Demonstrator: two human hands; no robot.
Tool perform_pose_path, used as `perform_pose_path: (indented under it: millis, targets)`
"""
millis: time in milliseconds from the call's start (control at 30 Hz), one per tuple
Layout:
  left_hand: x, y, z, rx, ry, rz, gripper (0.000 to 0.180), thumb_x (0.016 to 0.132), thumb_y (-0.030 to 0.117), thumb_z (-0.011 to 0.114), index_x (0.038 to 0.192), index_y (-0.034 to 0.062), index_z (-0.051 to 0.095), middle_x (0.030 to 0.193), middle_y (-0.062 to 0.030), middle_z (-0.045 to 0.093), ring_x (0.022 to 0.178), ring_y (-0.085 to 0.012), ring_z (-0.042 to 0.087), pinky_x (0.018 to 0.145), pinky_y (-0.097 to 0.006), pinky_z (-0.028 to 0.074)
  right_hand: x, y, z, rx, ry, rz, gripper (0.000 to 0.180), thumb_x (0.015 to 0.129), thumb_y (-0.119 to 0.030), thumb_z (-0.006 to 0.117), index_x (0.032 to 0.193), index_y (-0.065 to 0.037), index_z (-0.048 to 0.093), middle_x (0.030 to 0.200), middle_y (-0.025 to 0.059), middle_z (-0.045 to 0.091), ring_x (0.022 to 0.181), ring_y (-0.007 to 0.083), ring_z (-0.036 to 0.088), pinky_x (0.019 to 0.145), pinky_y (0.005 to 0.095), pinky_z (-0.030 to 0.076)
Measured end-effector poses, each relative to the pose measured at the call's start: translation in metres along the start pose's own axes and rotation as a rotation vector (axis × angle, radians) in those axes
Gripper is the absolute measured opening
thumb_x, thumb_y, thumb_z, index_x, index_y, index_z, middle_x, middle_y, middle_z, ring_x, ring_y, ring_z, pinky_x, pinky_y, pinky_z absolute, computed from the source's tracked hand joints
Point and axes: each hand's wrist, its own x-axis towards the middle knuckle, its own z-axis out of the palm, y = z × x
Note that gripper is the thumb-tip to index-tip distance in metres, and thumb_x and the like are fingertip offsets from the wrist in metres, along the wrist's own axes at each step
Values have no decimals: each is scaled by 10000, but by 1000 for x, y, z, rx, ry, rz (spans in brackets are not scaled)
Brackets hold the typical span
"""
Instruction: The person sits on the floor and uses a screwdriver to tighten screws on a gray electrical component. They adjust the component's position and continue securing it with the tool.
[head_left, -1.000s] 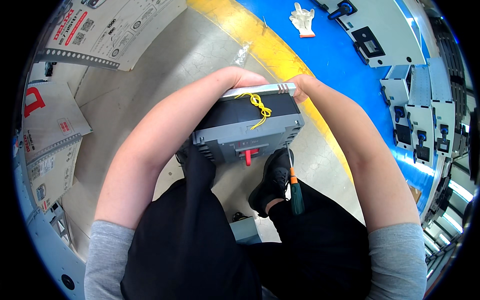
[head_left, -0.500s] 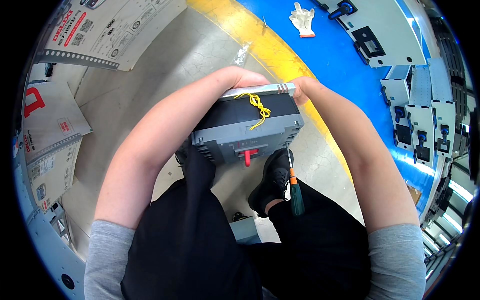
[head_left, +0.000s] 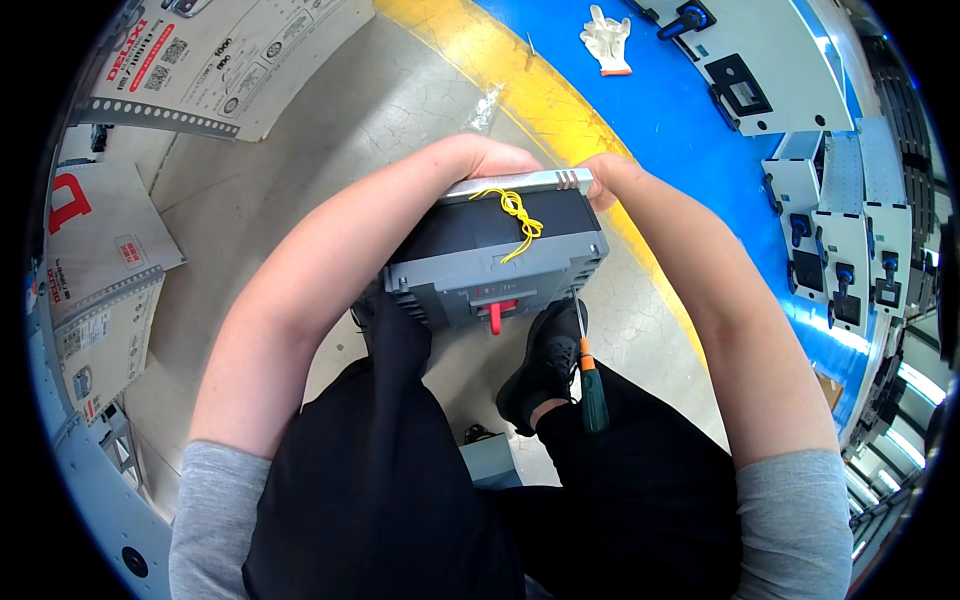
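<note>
A grey and black moulded-case circuit breaker [head_left: 490, 272] with a red lever [head_left: 495, 318] is between my knees, a metal plate [head_left: 535, 182] along its far side. Coiled yellow wire [head_left: 516, 212] lies over its black top. My left hand [head_left: 503, 157] reaches around to the far side of the plate, its fingers hidden behind it. At the plate's right corner, my right hand [head_left: 602, 180] is closed on the edge; most of its fingers are out of sight. A screwdriver [head_left: 593, 400] with a green and orange handle stands by my right leg, its shaft reaching up to the breaker's near right corner.
Printed cartons [head_left: 230, 60] stand at the left. A white glove [head_left: 606, 42] lies on the blue floor at the far right, beyond a yellow stripe [head_left: 560, 110]. Grey panels with black handles [head_left: 760, 70] line the right side. A grey box [head_left: 490, 460] sits below my legs.
</note>
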Motion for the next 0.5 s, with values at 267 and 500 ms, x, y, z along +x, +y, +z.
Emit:
perform_pose_path:
  millis: [267,500]
  targets:
    - [1,-3,-4,9,20,22,372,1029,320,569,1159,2,712,1065,-68,757,862,-113,700,798,-312,573,20,14,1,58,61,-17,178,925,-125,735,1100,-98,723,1186,61,759,1111,169,675,1011,381,491]
    - [2,-6,-4,-31,-12,26,361,1019,308,585,1149,-5,710,1055,-82,760,842,-116,708,783,-313,584,12,7,3,14,-4,-26,219,925,-146,742,1137,-96,721,1217,64,751,1125,176,669,1012,384,489]
